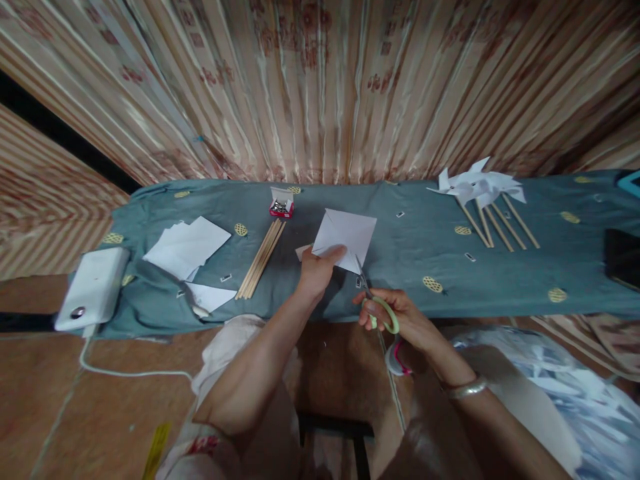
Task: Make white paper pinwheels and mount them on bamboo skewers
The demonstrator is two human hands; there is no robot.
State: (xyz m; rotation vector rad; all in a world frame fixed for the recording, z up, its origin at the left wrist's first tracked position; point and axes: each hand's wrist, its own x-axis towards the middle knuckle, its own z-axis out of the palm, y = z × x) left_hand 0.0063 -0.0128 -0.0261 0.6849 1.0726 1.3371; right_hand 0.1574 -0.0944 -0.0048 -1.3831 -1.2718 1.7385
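My left hand (319,272) grips a square sheet of white paper (350,230) by its lower left part, thumb on top. Crease lines run across the paper. In my right hand (393,311) is a pair of scissors (385,315) with light green handles, fingers through the loops. Its blades reach the paper's lower right corner and touch or overlap it; whether they are cutting I cannot tell. Left of the paper lies a bundle of wooden sticks (261,260). Just behind the sticks stands an open red box (282,205) with small metal pieces inside.
White paper sheets (187,247) lie to the left, with a folded piece (210,297) nearer me. A white device (93,288) with a cable sits at the left end. Several paper pinwheels (480,183) on sticks rest at right. A dark object (623,257) lies at the right edge.
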